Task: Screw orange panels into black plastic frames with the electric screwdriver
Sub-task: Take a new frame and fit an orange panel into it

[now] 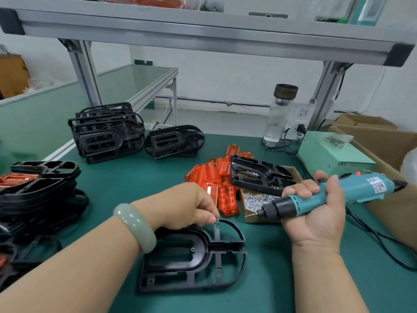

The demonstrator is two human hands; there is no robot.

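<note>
Left hand (187, 205) pinches the black plastic frame (191, 256); right hand (316, 208) grips the electric screwdriver (327, 197). Seat an orange panel (228, 197) squarely first.

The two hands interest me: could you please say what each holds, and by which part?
The right hand grips the electric screwdriver around its teal body; the left hand pinches the black frame at its far rim.

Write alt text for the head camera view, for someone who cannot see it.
A person's left hand pinches the top of a black plastic frame lying on a green bench, while the right hand holds a teal electric screwdriver. Behind lie a pile of orange panels and a box of screws.
</note>
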